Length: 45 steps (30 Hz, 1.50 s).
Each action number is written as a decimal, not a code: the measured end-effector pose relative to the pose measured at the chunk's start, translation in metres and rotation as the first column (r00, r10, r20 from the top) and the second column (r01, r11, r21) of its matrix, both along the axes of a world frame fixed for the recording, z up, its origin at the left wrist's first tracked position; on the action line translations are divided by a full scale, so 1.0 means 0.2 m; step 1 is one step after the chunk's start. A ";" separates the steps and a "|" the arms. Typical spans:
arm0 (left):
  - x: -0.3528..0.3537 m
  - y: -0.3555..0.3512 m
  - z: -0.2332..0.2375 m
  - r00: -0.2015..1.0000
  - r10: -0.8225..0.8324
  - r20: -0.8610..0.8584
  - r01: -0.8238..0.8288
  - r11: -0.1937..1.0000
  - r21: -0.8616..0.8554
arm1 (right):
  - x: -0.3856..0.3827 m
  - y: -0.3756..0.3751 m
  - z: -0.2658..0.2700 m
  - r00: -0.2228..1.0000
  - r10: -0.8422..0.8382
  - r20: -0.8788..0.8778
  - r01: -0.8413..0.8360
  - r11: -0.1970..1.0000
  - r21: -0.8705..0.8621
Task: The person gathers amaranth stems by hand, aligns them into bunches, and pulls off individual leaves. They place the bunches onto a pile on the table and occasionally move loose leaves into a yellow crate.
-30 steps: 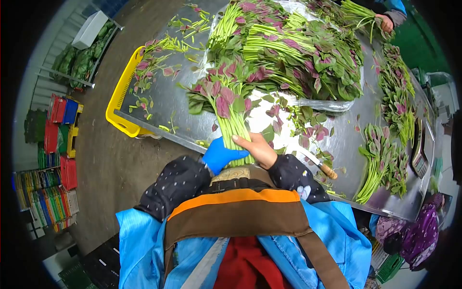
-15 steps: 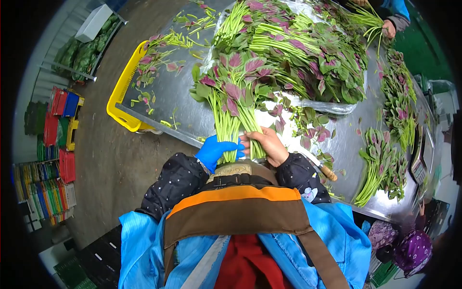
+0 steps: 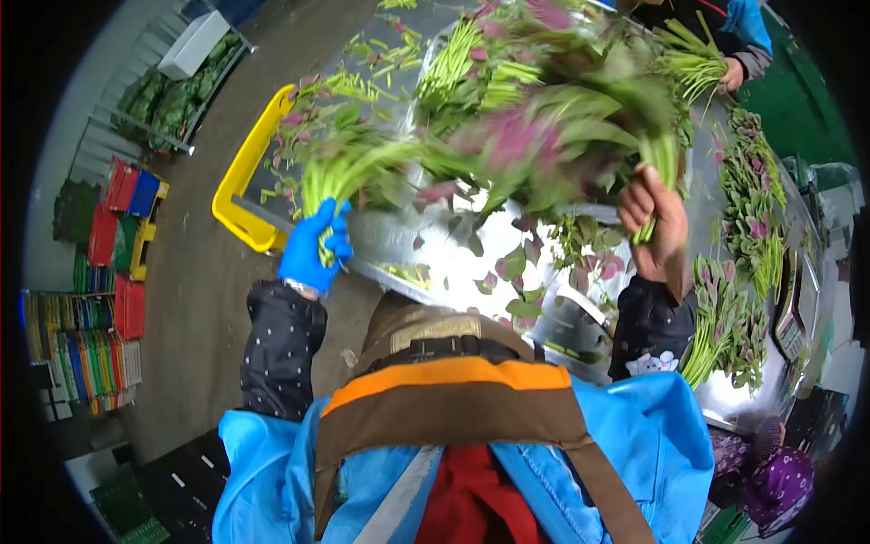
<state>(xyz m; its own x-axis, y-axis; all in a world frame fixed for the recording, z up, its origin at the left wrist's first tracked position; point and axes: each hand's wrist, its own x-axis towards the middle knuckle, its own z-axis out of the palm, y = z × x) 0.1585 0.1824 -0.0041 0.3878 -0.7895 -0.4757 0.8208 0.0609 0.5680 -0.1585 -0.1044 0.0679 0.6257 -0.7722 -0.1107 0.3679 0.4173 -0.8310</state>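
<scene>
"What's at the far left?"

"The yellow crate (image 3: 239, 168), at the table (image 3: 458, 276) corner. Just beside it is the left hand (image 3: 315, 249), gloved, fingers curled around the stem ends of one bunch (image 3: 344, 177). I can't tell how hard they press."

"Any danger there?"

"I'd say a slip. That hand is out by the table's edge, so if the glove slides on the stems, some could land on the floor."

"And between the hands?"

"Leaves from both bunches, blurred, their tips pointing toward each other over the table. They could snag, I think, and tear or pull stems loose. I can't tell whether they touch. Loose leaves (image 3: 512, 265) lie below, easily swept up with a bunch."

"That pale curved thing?"

"A blade (image 3: 584, 306), by the look of it, lying near the right sleeve (image 3: 654, 313). A low, careless sweep of that arm might catch it."

"The right hand (image 3: 656, 216)?"

"Bare, raised, fingers closed side by side around the other bunch (image 3: 663, 159). Too tight and the stems could bruise."

"Further right?"

"A co-worker's hand (image 3: 729, 75) with stems, up top, and laid-out greens (image 3: 710, 335) lower down. A wide swing could knock either."
</scene>
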 end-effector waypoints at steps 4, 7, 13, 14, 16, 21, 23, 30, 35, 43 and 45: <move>-0.15 -0.11 0.02 0.981 0.152 0.120 -0.150 0.988 -0.023 | 0.07 0.16 -0.06 0.959 -0.269 0.092 0.272 0.962 -0.022; -0.41 -0.21 0.11 0.969 0.075 0.235 -0.109 0.985 0.136 | 0.16 0.38 -0.24 0.992 -0.116 -0.052 0.104 0.975 -0.195; -0.53 -0.27 -0.31 0.927 -0.371 0.062 0.336 0.891 0.306 | 0.40 0.69 -0.62 0.845 0.525 -0.105 -0.417 0.769 0.484; -0.55 -0.25 -0.34 0.941 -0.335 0.043 0.312 0.911 0.269 | 0.39 0.67 -0.64 0.814 0.571 -0.107 -0.436 0.723 0.536; -0.62 -0.26 -0.29 0.965 -0.263 0.000 0.258 0.947 0.192 | 0.38 0.67 -0.58 0.820 0.541 -0.185 -0.420 0.790 0.446; -0.59 -0.25 -0.26 0.900 -0.397 -0.182 0.427 0.886 0.180 | 0.39 0.60 -0.87 0.579 0.323 -0.749 -0.667 0.716 -0.207; -0.58 -0.27 -0.31 0.830 -0.536 -0.155 0.557 0.813 0.168 | 0.38 0.60 -0.83 0.668 0.396 -0.630 -0.632 0.749 -0.198; -0.64 -0.28 -0.23 0.814 -0.516 0.266 0.474 0.855 0.210 | 0.36 0.56 -0.77 0.798 0.469 -0.379 -0.551 0.823 -0.142; -0.67 -0.30 -0.11 0.815 -0.457 0.354 0.417 0.889 0.189 | 0.31 0.49 -0.62 0.901 0.306 -0.307 -0.333 0.942 -0.039; -0.64 -0.36 -0.05 0.851 -0.319 0.417 0.283 0.948 0.146 | 0.21 0.52 -0.40 0.904 0.139 -0.405 -0.340 0.809 -0.480; -0.64 -0.38 -0.05 0.851 -0.298 0.432 0.250 0.954 0.164 | 0.14 0.50 -0.38 0.877 0.417 -0.238 -0.474 0.830 -0.294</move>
<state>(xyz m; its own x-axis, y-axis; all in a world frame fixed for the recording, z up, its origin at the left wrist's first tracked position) 0.0307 0.1067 -0.0142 0.3521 -0.8535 -0.3842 0.4522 -0.2043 0.8682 -0.1311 -0.0045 -0.0080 0.9067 -0.4211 -0.0246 0.0627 0.1922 -0.9793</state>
